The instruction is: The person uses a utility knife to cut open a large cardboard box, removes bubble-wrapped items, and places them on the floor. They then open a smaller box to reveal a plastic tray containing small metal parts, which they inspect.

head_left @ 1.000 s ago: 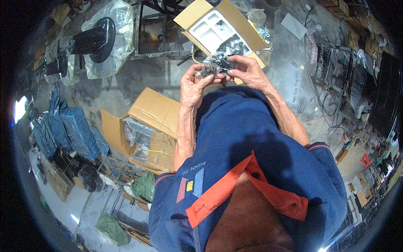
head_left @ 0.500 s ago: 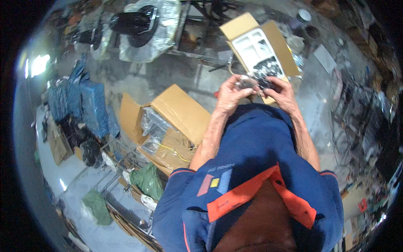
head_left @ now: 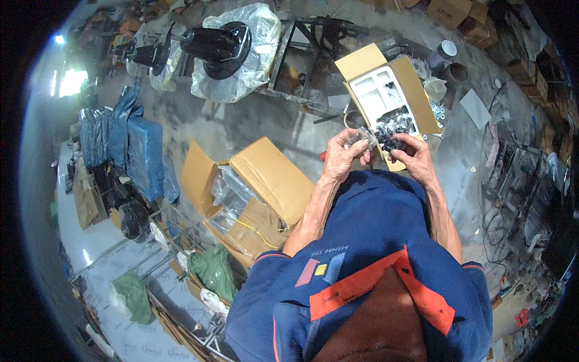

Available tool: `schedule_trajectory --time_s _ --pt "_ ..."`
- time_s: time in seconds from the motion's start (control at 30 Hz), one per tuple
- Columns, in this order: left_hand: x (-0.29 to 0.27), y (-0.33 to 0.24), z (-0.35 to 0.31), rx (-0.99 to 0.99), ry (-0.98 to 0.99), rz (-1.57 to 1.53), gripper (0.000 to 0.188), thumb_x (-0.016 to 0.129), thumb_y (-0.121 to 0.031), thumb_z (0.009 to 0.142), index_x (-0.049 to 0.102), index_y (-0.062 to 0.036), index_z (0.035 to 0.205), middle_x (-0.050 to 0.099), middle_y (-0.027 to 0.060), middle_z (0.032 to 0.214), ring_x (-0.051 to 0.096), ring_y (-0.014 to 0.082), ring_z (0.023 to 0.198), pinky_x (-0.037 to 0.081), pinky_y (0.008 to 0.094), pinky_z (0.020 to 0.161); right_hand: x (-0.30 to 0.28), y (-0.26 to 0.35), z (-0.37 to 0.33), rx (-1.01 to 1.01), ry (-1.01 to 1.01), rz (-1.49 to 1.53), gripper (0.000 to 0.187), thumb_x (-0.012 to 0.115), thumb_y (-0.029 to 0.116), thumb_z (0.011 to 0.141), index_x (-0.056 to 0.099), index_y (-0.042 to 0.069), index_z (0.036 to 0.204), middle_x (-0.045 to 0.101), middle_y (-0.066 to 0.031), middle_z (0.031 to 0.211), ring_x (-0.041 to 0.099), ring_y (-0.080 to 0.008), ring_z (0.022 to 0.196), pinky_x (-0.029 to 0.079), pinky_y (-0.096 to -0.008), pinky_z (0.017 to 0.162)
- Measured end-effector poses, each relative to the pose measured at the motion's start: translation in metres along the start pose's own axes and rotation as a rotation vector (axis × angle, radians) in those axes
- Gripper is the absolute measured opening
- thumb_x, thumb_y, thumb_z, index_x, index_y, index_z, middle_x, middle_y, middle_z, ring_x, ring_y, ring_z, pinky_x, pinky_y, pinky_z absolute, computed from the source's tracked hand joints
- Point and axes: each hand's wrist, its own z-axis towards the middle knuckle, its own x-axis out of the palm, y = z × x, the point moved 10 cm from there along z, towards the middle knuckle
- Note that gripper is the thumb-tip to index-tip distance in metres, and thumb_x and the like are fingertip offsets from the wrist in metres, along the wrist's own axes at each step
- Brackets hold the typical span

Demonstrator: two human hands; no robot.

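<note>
Both my hands work just in front of an open cardboard box [head_left: 427, 96] with a white moulded foam tray [head_left: 367, 96] inside. In my left hand [head_left: 344, 155], thumb and fingers pinch a small crumpled clear plastic bag [head_left: 362, 136]. Beside it, my right hand [head_left: 416, 158] has its fingers bent round small black parts [head_left: 386, 140]; their exact kind is too small to make out. More dark parts in shiny plastic [head_left: 396, 119] lie in the near end of the box, just beyond my right fingers.
Left of my arm stands another open carton [head_left: 268, 175] with clear plastic wrap inside. Black flanged parts [head_left: 224, 48] on plastic lie far left, beside a metal frame [head_left: 289, 99]. A blue wrapped stack [head_left: 145, 157] stands left. Cables [head_left: 496, 226] lie on the right floor.
The whole view has shifted, so the scene sits lower and further right. My hands have drawn slightly apart, each keeping its hold by the box.
</note>
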Motion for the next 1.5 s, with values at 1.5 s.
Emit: schedule_trajectory --time_s 1.5 --pt "-0.010 0.009 -0.003 0.008 0.064 -0.097 0.018 0.068 -0.007 0.093 0.067 -0.0035 0.110 0.071 0.0112 0.089 0.067 0.0197 0.073 0.055 0.0305 0.064 0.009 0.009 -0.010 -0.008 -0.008 -0.104 0.031 0.070 0.002 0.087 0.067 -0.004 0.118 0.068 -0.0065 0.095 0.065 -0.0131 0.078 0.055 -0.0266 0.072"
